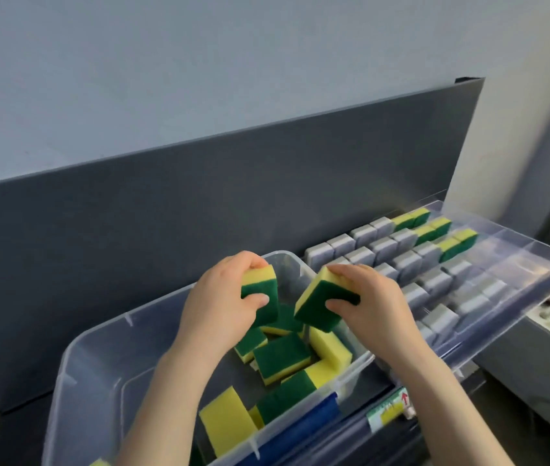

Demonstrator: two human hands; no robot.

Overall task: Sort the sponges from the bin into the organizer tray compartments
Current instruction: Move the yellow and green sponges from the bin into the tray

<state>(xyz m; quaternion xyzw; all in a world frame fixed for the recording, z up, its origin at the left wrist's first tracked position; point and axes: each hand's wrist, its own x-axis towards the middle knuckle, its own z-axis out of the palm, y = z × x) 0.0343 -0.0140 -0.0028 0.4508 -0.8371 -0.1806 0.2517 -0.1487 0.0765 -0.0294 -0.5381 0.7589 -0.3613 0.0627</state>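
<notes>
Now left grip (pixel 216 297) pinches one sponge (pixel 261 299), right grip (pixel 377 304) another sponge (pixel 314 306), over the bin (pixel 76 351).

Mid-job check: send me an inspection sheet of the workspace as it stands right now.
Surface: dark shelf, grey back panel behind.
Job's things: clear bin holds loose yellow-green sponges; organizer tray on its right holds grey sponges in rows, placed yellow-green sponges at far end.
Clutter: label strip at shelf edge.
Hands: left hand grips one sponge, right hand a second sponge, both over the bin.
Cables: nothing seen.
Surroundings: pale wall.

Bin (pixel 92 364), near end off-frame.
</notes>
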